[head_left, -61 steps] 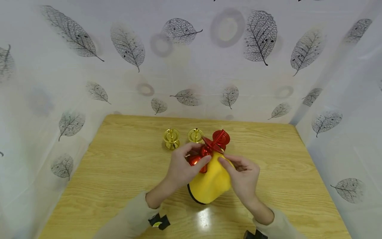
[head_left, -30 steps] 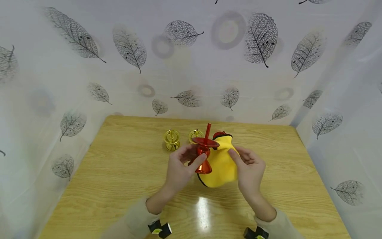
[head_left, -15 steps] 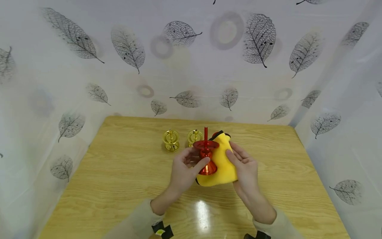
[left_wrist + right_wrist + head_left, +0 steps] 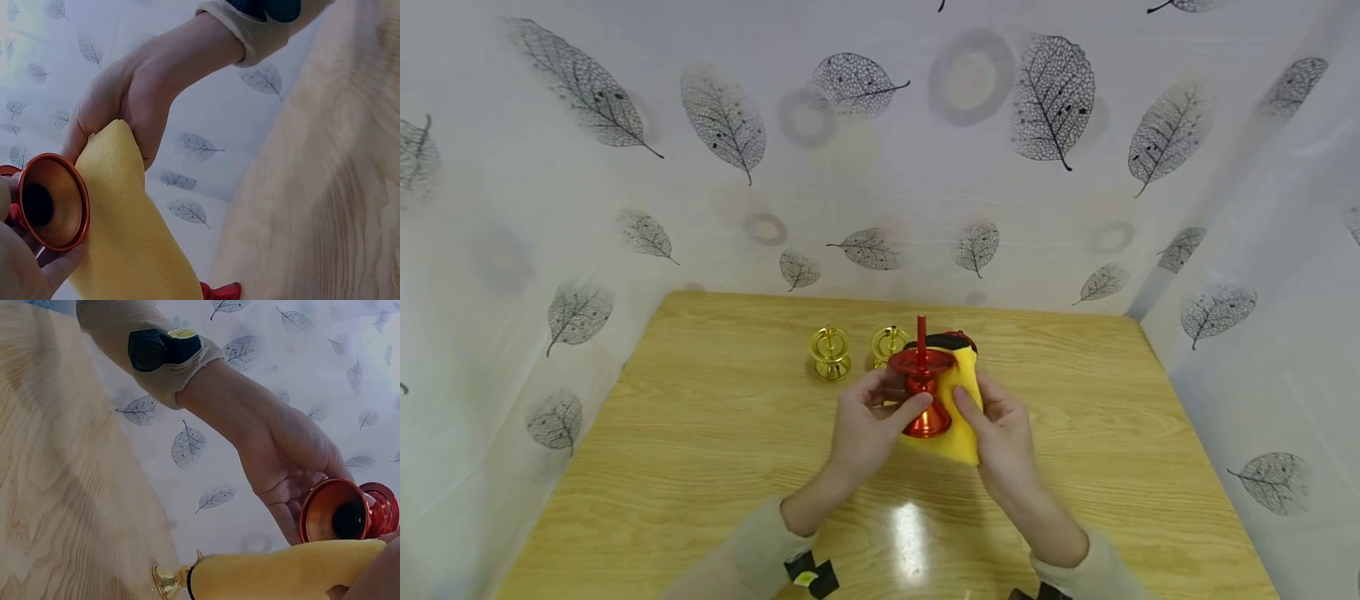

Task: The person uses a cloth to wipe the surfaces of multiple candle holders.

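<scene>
Head view: two gold holders [image 4: 831,367] [image 4: 890,342] and one red holder [image 4: 224,292] near the worktop's [image 4: 700,425] far edge. Forearms converging, left hand [image 4: 865,433] grips second red holder [image 4: 927,418] upright above worktop, right hand [image 4: 1009,442] one yellow cloth [image 4: 961,443] beside it.

The left hand's grip [image 4: 287,450] holds a red candle holder [image 4: 319,519] — hollow base showing — next to a dark-edged yellow cloth [image 4: 269,575]. The right hand's grip [image 4: 380,578], partly cropped, holds that cloth. A gold stand [image 4: 164,582] shows past its edge; leaf-printed sheeting [image 4: 250,484] hangs beyond the wooden worktop [image 4: 62,456].
</scene>
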Tool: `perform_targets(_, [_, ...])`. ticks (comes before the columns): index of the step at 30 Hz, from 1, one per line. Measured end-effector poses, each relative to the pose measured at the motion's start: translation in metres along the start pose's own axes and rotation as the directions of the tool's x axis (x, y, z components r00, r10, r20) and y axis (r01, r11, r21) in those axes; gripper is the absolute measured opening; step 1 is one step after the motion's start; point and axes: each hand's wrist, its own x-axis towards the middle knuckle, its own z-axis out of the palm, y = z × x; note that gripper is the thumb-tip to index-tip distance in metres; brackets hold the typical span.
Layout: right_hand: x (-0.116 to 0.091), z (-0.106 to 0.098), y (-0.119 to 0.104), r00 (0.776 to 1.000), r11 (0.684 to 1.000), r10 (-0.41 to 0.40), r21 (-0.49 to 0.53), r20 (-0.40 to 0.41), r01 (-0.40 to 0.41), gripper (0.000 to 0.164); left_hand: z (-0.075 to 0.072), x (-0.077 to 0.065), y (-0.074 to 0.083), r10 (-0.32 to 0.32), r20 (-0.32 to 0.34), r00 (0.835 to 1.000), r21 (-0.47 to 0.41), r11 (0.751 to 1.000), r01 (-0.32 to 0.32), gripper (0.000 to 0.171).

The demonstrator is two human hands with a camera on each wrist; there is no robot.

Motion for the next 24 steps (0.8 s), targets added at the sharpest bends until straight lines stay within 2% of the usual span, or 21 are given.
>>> perform_targets(5, [-0.001,-0.001,0.003,0.993,0.988,-0.120,-0.090,0.020,0.122,0.039,-0.001,0.001,0.002,-0.026,-0.009,1.000,0.015,1.000,0.026,0.029])
perform_targets(11, [-0.003,-0.002,0.004,0.972,0.961,-0.227,-0.149,0.062,0.234,0.035,-0.005,0.005,0.000,-0.060,-0.050,0.997,0.054,0.997,0.063,0.029])
perform_targets(13, [-0.005,-0.002,0.004,0.962,0.942,-0.263,-0.195,0.071,0.272,0.033,-0.006,0.006,-0.002,-0.068,-0.055,0.996,0.057,0.996,0.071,0.028])
perform_targets(14, [-0.006,-0.001,0.005,0.954,0.928,-0.289,-0.223,0.076,0.299,0.031,-0.007,0.007,-0.003,-0.068,-0.055,0.996,0.059,0.996,0.071,0.028])
perform_targets(16, [-0.009,0.000,0.008,0.922,0.882,-0.374,-0.270,0.098,0.386,0.029,-0.008,0.009,-0.006,-0.060,-0.057,0.997,0.062,0.996,0.064,0.029])
perform_targets(18, [-0.011,0.002,0.011,0.878,0.825,-0.461,-0.304,0.127,0.477,0.029,-0.009,0.010,-0.008,-0.052,-0.056,0.997,0.062,0.997,0.055,0.030])
perform_targets(20, [-0.012,0.005,0.014,0.839,0.781,-0.527,-0.312,0.138,0.542,0.031,-0.010,0.011,-0.011,-0.036,-0.051,0.998,0.060,0.997,0.039,0.030])
perform_targets(21, [-0.012,0.005,0.015,0.828,0.768,-0.544,-0.315,0.140,0.558,0.033,-0.010,0.011,-0.011,-0.030,-0.047,0.998,0.061,0.998,0.033,0.029])
perform_targets(24, [-0.011,0.005,0.015,0.837,0.771,-0.529,-0.333,0.138,0.542,0.031,-0.010,0.010,-0.011,-0.014,-0.028,1.000,0.052,0.999,0.016,0.028])
